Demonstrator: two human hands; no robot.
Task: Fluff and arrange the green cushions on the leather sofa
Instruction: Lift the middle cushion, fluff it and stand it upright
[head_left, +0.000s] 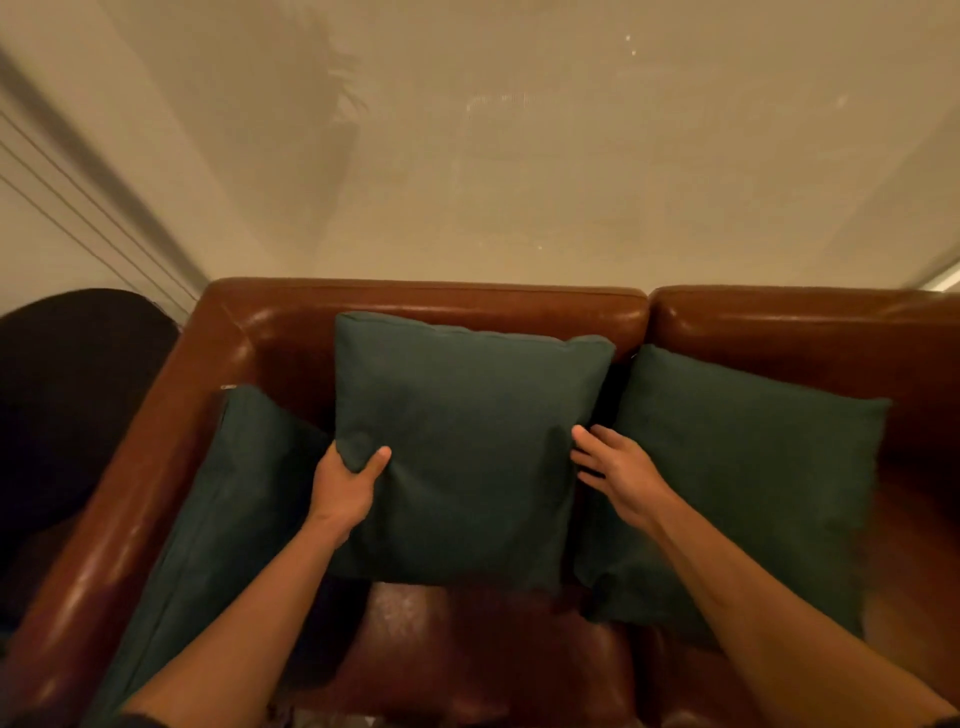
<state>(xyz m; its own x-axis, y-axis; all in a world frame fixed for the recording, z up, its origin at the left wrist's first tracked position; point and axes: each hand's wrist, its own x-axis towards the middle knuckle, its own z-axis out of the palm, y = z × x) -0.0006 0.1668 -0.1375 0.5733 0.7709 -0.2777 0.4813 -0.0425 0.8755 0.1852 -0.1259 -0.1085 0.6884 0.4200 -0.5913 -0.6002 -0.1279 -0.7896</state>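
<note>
Three dark green cushions stand on a brown leather sofa (426, 296). The middle cushion (467, 441) leans upright against the backrest. My left hand (345, 480) grips its left edge, thumb on the front face and fingers behind. My right hand (615, 467) is at its right edge with the fingers extended; the fingertips touch the edge or slip behind it. The left cushion (223, 519) leans along the sofa's left arm. The right cushion (743, 483) leans against the backrest, partly behind my right forearm.
A pale wall or frosted panel (519, 156) rises right behind the sofa. A dark rounded object (67, 395) sits left of the sofa's arm. A seam (649, 312) splits the backrest into two sections. Bare seat leather (467, 649) shows below the middle cushion.
</note>
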